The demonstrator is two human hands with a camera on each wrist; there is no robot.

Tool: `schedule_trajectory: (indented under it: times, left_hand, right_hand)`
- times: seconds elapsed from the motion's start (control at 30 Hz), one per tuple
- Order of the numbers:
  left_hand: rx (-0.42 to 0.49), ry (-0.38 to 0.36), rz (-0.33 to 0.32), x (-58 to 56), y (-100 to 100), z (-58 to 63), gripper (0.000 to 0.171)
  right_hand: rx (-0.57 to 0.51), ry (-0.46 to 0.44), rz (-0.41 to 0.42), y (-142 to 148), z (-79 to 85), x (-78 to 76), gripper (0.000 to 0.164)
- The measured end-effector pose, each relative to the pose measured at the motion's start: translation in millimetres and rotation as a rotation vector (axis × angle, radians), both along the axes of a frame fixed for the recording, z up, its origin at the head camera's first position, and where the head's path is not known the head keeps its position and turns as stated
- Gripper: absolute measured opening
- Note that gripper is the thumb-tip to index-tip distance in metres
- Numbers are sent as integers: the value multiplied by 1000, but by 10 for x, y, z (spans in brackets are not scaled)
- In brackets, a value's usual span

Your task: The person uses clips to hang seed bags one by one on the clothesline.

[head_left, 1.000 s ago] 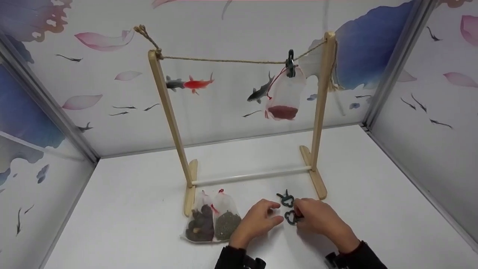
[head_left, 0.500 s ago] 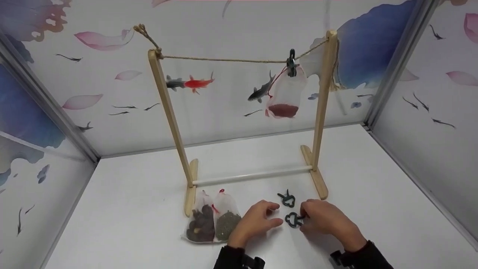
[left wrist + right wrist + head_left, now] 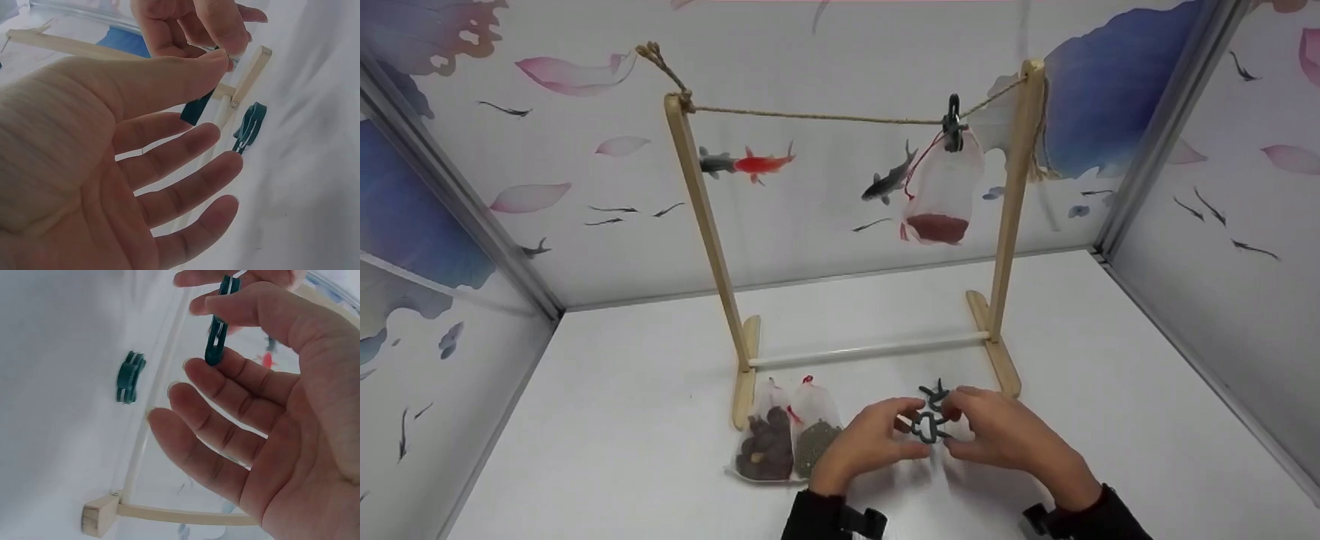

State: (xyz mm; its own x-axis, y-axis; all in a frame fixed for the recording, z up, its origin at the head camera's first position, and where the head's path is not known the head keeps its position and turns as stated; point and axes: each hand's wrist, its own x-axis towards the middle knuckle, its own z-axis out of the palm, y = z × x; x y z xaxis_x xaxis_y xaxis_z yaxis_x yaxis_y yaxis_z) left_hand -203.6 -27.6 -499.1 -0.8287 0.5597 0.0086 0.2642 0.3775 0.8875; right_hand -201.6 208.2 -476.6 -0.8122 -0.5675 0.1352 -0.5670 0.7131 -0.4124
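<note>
Between the two hands is a dark green plastic clip [image 3: 928, 427], raised off the table. My right hand [image 3: 1012, 439] pinches its prongs between thumb and index finger, while the other fingers spread loosely. From the other side, my left hand [image 3: 866, 442] has its thumb and index finger on the same clip; its remaining fingers reach out, as the left wrist view shows. A second green clip [image 3: 130, 377] lies on the table just beyond the hands. At the left, a drawstring bag of dark brown lumps [image 3: 765, 450] lies beside one of green beans [image 3: 815, 442], partly covered by my left hand.
A wooden stand [image 3: 701, 232] with a white crossbar [image 3: 870, 350] carries a twine line [image 3: 817, 116]. From the line's right part hangs a bag with red contents [image 3: 937, 225], held by a dark clip [image 3: 952, 133]. Printed panels [image 3: 825, 255] enclose the table.
My right hand has lifted the nearer clip and brought it left to my left hand, whose thumb and index finger now meet it. The other clip stays on the table.
</note>
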Motion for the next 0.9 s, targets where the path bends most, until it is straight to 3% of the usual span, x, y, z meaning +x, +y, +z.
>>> schedule_trajectory:
  times: [0.2, 0.5, 0.77, 0.9]
  left_hand:
    - [29, 0, -43, -17, -25, 36, 50]
    - [42, 21, -81, -17, -70, 77, 49]
    - [74, 70, -79, -16, -70, 118, 47]
    - [77, 69, -36, -13, -102, 147, 46]
  right_hand:
    - [-57, 47, 53, -11, 87, 75, 22]
    - [-48, 42, 36, -37, 175, 109, 22]
    - [-64, 106, 54, -42, 206, 130, 23]
    - [-75, 138, 53, -42, 218, 132, 26]
